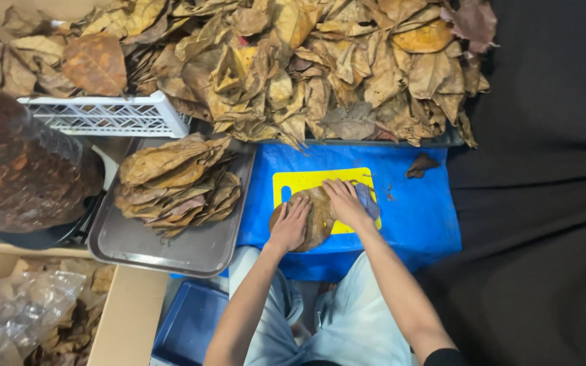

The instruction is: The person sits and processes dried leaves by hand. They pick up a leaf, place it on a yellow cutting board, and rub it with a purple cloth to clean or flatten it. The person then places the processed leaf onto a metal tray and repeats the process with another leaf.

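Note:
A brown dry leaf (316, 218) lies flat on a yellow board (306, 181), which rests on a blue sheet (415, 210). My left hand (290, 225) presses flat on the leaf's left part, fingers together. My right hand (347, 203) lies on the leaf's right edge and covers a small purple-grey cloth (369, 200); whether the fingers grip the cloth I cannot tell.
A metal tray (191, 254) at left holds a stack of flattened leaves (179, 184). A large heap of dry leaves (293, 68) fills the back. A white plastic crate (110, 114), a clear bag of dark matter (22, 169), a cardboard box (127, 318) and a loose leaf scrap (420, 164) lie around.

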